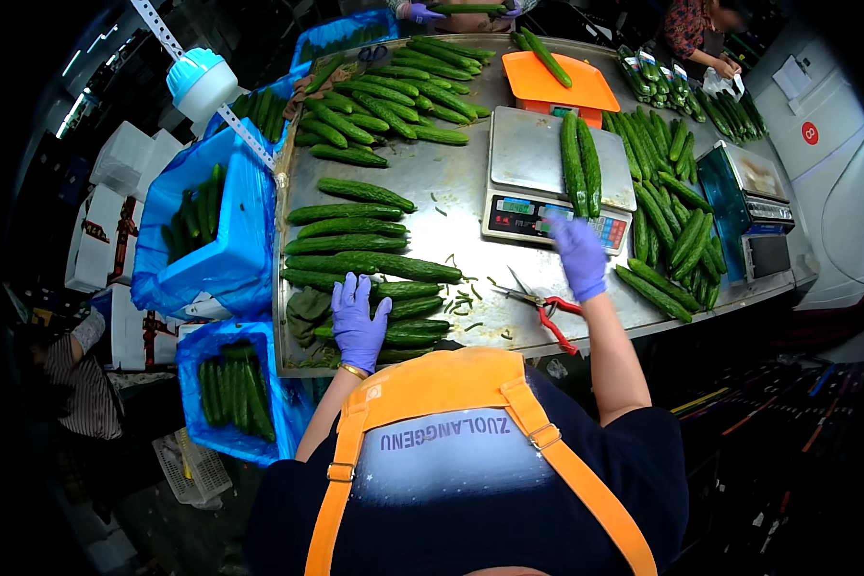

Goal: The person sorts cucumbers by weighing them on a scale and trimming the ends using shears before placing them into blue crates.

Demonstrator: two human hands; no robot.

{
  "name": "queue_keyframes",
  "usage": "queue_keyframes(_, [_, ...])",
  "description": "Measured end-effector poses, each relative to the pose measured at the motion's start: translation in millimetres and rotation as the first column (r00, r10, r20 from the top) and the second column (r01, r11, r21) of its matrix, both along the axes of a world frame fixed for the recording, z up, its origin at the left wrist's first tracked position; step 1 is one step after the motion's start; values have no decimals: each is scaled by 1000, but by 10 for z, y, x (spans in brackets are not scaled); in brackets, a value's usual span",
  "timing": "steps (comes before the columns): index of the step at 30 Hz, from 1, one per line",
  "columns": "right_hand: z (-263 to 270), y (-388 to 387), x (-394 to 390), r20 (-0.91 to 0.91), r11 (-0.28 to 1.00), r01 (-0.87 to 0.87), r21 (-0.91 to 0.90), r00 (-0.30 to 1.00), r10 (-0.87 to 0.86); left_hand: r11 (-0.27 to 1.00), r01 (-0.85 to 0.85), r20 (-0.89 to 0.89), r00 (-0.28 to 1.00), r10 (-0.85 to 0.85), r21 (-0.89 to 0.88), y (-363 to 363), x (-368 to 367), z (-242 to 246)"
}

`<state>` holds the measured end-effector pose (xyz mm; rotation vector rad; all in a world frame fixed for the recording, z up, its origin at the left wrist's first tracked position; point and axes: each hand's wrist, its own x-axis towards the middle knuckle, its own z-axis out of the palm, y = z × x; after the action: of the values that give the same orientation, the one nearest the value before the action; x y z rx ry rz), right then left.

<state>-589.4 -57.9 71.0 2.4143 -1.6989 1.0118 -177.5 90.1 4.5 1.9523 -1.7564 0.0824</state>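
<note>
My left hand (360, 322), in a purple glove, rests on a row of cucumbers (403, 266) at the table's left front, fingers spread. My gloved right hand (579, 253) is just in front of the digital scale (536, 165), near the lower ends of two cucumbers (572, 162) lying on its steel pan; whether it touches them is unclear. Red-handled shears (549, 309) lie with blades apart on the metal table, left of my right forearm. Small green trimmings (462, 299) are scattered between the shears and the row. A dark green cloth (307, 315) lies beside my left hand.
More cucumbers are heaped at the back left (381, 101) and right (680, 216). An orange scale (558, 75) stands behind the steel one, another machine (745, 201) at right. Blue-lined crates (237, 266) adjoin the left edge. Co-workers are across the table and at far left.
</note>
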Motion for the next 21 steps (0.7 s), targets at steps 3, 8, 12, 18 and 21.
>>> queue_keyframes(3, [586,-554,-201,-99,904,403,140,915,-392,1000,-12,-17,1000,12,4,2,-7,15])
queue_keyframes(8, [519,-1286,-187,-324,658,538,527,843,-429,1000,2,-22,1000,-2,-7,-44,-4,-5])
queue_keyframes(12, [406,-1546,-189,-383,650,564,510,825,-415,1000,15,-14,1000,-15,13,-63,15,-16])
queue_keyframes(18, [625,-930,-278,631,738,-312,598,751,-194,997,40,-52,998,-44,-72,-139,-172,389])
queue_keyframes(21, [846,-306,288,47,936,119,333,989,-142,968,223,-845,534,-23,115,-459,-542,822])
